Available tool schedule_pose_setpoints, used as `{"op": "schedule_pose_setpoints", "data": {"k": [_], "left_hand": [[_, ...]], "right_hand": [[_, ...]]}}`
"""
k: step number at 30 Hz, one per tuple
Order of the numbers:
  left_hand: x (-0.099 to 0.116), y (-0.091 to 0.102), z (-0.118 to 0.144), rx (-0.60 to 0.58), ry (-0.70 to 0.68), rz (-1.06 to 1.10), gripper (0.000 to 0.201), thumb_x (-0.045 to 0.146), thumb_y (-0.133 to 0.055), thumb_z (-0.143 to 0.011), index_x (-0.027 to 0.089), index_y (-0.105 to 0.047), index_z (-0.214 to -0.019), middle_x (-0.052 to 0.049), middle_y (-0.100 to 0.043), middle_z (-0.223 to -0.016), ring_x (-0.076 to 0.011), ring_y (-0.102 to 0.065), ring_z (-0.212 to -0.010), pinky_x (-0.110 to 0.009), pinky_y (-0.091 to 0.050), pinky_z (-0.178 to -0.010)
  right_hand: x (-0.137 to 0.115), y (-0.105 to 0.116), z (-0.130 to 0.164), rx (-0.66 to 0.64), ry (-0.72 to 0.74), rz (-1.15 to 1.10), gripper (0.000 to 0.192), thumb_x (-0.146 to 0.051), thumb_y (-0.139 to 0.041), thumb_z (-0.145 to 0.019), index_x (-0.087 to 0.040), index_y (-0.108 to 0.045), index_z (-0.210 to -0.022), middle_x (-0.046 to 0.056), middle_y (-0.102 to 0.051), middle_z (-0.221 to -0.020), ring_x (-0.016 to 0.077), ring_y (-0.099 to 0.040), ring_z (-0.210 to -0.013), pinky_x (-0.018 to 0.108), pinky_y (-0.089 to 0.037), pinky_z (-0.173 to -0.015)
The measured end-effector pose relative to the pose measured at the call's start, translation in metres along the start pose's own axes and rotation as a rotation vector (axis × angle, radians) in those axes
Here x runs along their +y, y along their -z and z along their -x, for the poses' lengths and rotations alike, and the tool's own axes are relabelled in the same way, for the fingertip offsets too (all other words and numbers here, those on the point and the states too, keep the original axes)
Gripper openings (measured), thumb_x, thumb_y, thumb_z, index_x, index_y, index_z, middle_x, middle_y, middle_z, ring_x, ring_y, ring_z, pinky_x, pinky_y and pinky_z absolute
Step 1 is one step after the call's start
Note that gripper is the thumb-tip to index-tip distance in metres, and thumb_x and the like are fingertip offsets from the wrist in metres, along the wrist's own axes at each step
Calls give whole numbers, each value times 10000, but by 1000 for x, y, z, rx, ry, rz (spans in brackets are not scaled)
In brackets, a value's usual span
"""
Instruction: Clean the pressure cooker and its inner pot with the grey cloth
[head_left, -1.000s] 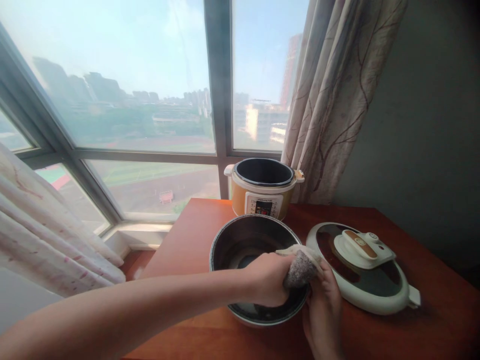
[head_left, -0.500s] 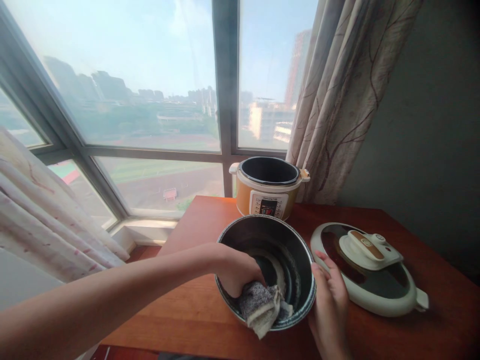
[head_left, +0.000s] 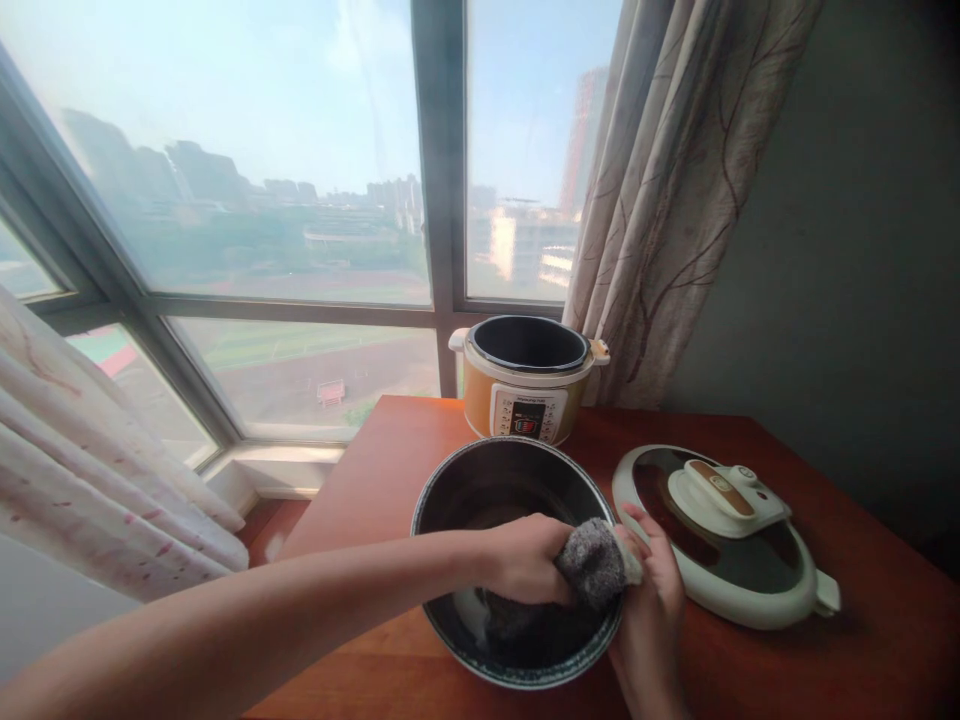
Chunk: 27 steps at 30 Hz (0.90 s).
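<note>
A dark inner pot (head_left: 480,485) sits tilted toward me on the reddish wooden table (head_left: 390,450). My left hand (head_left: 521,560) reaches inside it, shut on a grey and white cloth (head_left: 596,562) pressed against the pot's right inner wall. Outside that wall, my right hand (head_left: 652,610) grips the pot's right rim and steadies it. Behind the pot stands the orange and white cooker body (head_left: 525,390), with no lid on it.
The cooker's white lid (head_left: 724,535) lies flat on the table, right of the pot. A patterned curtain (head_left: 675,190) hangs behind the cooker, another curtain (head_left: 90,450) at the left. A large window fills the back; a grey wall is at the right.
My left hand has swept the cloth from the pot's near rim across to its right inner wall. The right hand has stayed on the right rim.
</note>
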<state>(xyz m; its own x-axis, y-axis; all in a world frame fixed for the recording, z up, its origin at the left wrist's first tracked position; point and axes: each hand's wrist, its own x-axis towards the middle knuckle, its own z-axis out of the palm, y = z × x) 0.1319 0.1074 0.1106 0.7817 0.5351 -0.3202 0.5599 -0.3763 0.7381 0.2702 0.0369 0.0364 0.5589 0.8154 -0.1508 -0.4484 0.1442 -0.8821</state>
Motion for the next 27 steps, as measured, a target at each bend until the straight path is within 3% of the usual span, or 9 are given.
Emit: {"op": "schedule_pose_setpoints", "data": {"k": [3, 7, 9, 11, 16, 20, 24, 27], "left_hand": [[-4, -11, -6, 129, 130, 385, 382, 175, -747, -600, 167, -717, -981, 7, -691, -881, -213, -644, -874, -281, -519, -766], [-4, -17, -11, 297, 289, 842, 423, 135, -671, -655, 162, -690, -1077, -48, -734, -936, -221, -695, -837, -320, -553, -773], [-2, -18, -14, 380, 301, 903, 431, 116, -633, -683, 154, -664, -1111, -66, -735, -959, -213, -700, -832, -311, -558, -767], [1, -19, -16, 399, 289, 828, 446, 98, -612, -686, 151, -647, -1127, -71, -731, -993, -211, -697, -853, -301, -558, -763], [10, -14, -9, 218, 56, 173, 509, 93, -643, -624, 180, -648, -1126, -65, -725, -1060, -265, -681, -1003, -314, -536, -851], [14, 5, 14, -71, -145, -278, 512, 110, -626, -663, 217, -652, -1163, -49, -730, -930, -249, -693, -843, -298, -515, -729], [8, 27, 36, -369, -307, -442, 597, 76, -593, -675, 224, -663, -1248, -58, -741, -927, -272, -693, -863, -310, -504, -728], [-1, 36, 43, -465, -310, -472, 691, 50, -585, -643, 210, -655, -1312, -74, -753, -993, -296, -693, -945, -320, -506, -783]], "right_hand": [[1, 0, -2, 4, -20, -38, 696, -499, -773, -759, -237, -537, -1360, -5, -697, -827, 178, -656, -721, 267, -518, -647], [0, 0, -3, 38, -22, -32, 707, -487, -785, -759, -244, -539, -1375, 35, -728, -923, 225, -694, -823, 300, -535, -685], [-1, 0, -2, 33, -17, -14, 696, -493, -776, -772, -243, -542, -1377, 29, -723, -888, 221, -689, -779, 301, -532, -662], [0, 0, -2, 27, -10, 0, 686, -495, -764, -784, -243, -538, -1381, 27, -722, -883, 216, -684, -764, 301, -531, -661], [1, 1, -3, 37, 4, -17, 723, -490, -771, -760, -239, -522, -1390, 53, -732, -989, 227, -690, -833, 309, -540, -696], [-3, 0, -3, 13, 30, -4, 750, -497, -782, -745, -237, -515, -1396, -35, -638, -748, 136, -561, -561, 241, -460, -523], [-8, -1, -4, 65, 8, 43, 759, -486, -805, -711, -236, -538, -1376, -6, -672, -790, 159, -593, -603, 254, -479, -534], [-9, -1, -4, 53, -10, 37, 775, -495, -818, -688, -234, -542, -1363, 10, -695, -818, 178, -621, -643, 256, -488, -539]]}}
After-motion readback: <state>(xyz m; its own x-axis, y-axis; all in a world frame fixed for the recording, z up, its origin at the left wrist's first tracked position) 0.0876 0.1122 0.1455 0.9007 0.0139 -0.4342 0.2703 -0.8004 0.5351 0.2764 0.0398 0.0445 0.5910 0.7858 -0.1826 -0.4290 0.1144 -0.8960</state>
